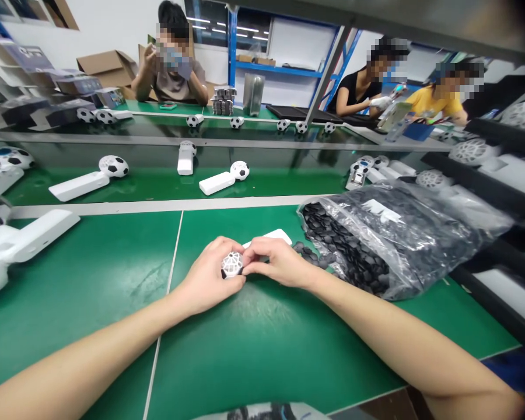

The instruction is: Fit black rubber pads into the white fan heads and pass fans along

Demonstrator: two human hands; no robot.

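Note:
In the middle of the green bench, my left hand (pixel 212 274) is closed round a small soccer-ball-shaped head (pixel 232 264) with a white lattice front and black patches. My right hand (pixel 273 259) pinches at the ball's right side; whatever is between thumb and finger is hidden. A white handle (pixel 277 235) sticks out behind my right hand, and its join to the ball is covered. Loose black pieces (pixel 310 255) lie just right of my right hand, spilling from a clear plastic bag (pixel 413 227) full of them.
More white-handled ball devices lie at the left (pixel 39 236) and along the green conveyor (pixel 157 189) ahead. Black racks (pixel 503 192) holding white parts stand at the right. Across the line sit a person in a grey-brown shirt (pixel 175 81) and two others; cartons (pixel 107 67) stand behind.

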